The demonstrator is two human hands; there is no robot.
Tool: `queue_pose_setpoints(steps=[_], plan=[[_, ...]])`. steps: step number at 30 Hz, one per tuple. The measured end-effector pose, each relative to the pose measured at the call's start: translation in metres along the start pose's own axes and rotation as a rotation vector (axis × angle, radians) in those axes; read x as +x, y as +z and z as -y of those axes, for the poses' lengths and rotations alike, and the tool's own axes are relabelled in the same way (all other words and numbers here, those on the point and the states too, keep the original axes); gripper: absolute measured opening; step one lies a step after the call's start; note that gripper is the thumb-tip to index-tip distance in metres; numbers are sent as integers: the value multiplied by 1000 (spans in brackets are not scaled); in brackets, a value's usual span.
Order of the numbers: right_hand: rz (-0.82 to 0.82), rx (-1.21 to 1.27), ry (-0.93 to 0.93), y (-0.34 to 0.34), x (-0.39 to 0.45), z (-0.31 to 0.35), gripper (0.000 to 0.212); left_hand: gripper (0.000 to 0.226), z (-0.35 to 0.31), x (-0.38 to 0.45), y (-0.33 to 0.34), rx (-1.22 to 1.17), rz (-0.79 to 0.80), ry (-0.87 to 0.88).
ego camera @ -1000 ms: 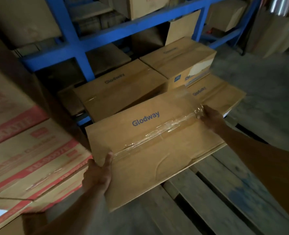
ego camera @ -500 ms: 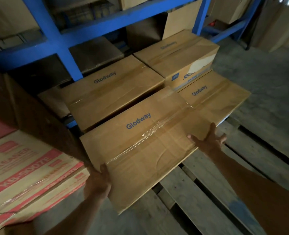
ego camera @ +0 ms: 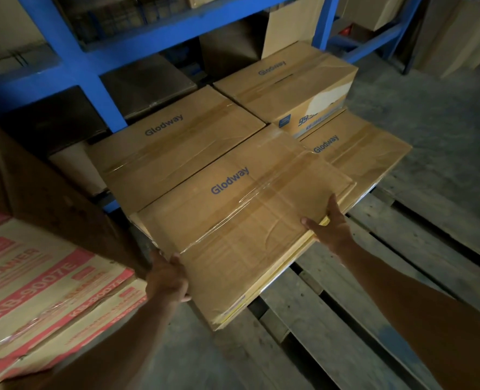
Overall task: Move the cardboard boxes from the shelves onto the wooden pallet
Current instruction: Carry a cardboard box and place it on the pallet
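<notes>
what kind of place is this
Most likely a warehouse or stockroom: blue steel racking holding boxes, taped Glodway cartons stacked on a wooden pallet, and a bare concrete floor.

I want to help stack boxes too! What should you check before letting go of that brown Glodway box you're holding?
1. Nearest brown cardboard Glodway box resting flat on the wooden slatted pallet: cannot tell, its underside is hidden.
2. Snug against the Glodway box behind it: ok.
3. Lined up with the Glodway box to its right: not ok, it sits skewed and seems to overlap that box.
4. Left hand gripping the near corner: ok.
5. Right hand fingers clear of pinching: cannot tell.
</notes>
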State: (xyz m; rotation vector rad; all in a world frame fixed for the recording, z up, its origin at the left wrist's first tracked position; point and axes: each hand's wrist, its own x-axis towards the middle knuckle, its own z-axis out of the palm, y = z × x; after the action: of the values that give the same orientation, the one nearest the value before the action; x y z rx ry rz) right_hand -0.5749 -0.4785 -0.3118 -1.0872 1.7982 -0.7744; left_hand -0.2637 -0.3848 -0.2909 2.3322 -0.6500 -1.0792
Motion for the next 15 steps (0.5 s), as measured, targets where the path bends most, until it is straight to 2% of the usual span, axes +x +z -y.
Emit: queue_pose_setpoints(steps=[2, 5, 7, 9, 11, 13, 15], plan=[[31, -165, -17, -5, -3, 4, 99, 29, -3, 2, 0, -4, 25, -1], [16, -540, -15, -10, -8, 14, 93, 33, -5, 4, -6, 11, 64, -46], [-31, -678, -108, -8, -19, 27, 81, 42, -2, 5, -15, 80, 73, 4], [-37, -694, -231, 1, -30, 40, 73, 46, 5, 1, -25, 147, 49, 150], [3, -624, -303, 15, -41, 49, 67, 40, 16, -4, -36, 103, 23, 310], [83, -541, -398, 34, -57, 56, 62, 29, 30, -9, -49, 18, 6, 391], [220, -437, -480, 61, -83, 64, 57, 38, 55, -8, -70, -4, -54, 420]])
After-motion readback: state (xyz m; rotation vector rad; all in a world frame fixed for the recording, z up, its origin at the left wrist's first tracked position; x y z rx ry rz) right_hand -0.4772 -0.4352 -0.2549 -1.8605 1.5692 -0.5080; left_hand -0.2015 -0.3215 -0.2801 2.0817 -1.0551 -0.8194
